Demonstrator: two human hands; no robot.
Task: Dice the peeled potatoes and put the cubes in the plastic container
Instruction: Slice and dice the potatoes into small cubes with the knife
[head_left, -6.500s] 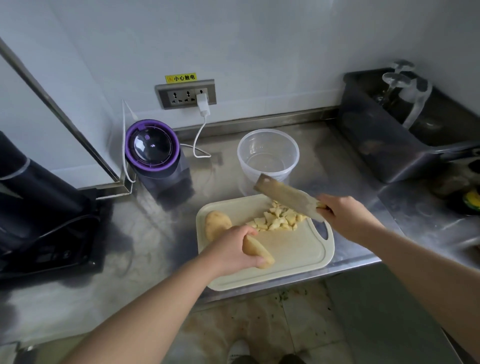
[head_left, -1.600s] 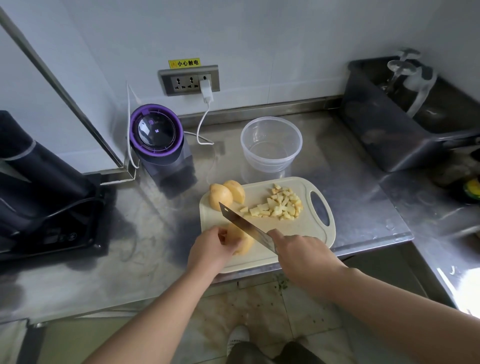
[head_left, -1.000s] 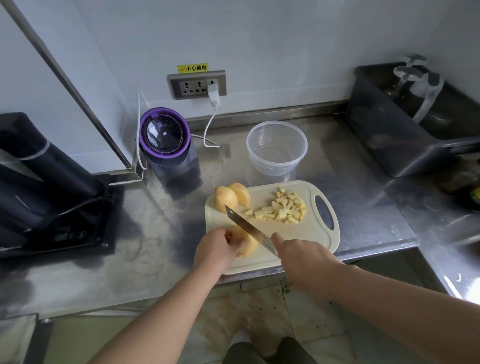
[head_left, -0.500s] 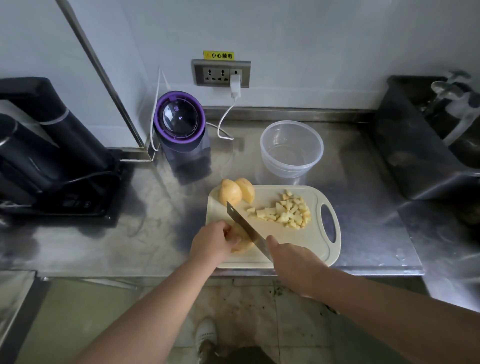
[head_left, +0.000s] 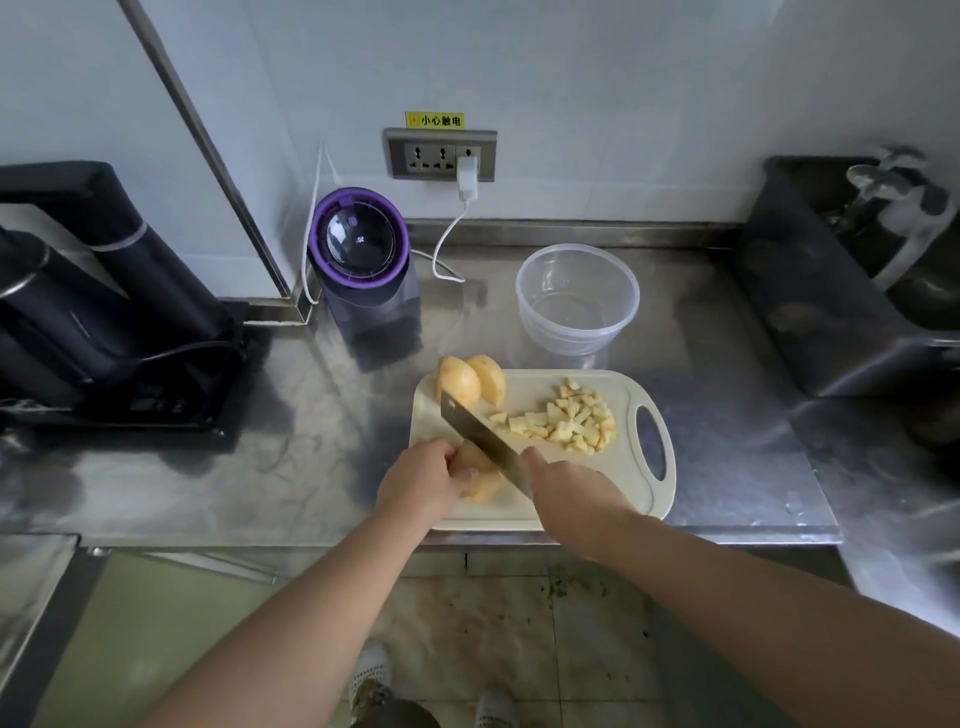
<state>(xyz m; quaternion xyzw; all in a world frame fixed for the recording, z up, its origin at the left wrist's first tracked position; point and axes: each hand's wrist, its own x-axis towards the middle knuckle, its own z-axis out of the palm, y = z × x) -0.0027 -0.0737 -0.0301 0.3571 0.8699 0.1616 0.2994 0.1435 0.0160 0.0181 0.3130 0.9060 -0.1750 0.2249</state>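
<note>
Yellow potato (head_left: 487, 489) sits in left grip (head_left: 422, 480) (knife (head_left: 478, 434) across it).

Both forearms bare along their whole visible length. Left hand (head_left: 421, 488) and right hand (head_left: 571, 493) bare as well. Footwear: left shoe (head_left: 370, 670) is pale, its upper looking speckled or meshed. Right shoe (head_left: 493, 709) is whiter, with only the toe in frame. Dark olive cloth (head_left: 395, 716) at the bottom edge, probably a trouser leg; cut and fabric too blurred to tell.
</note>
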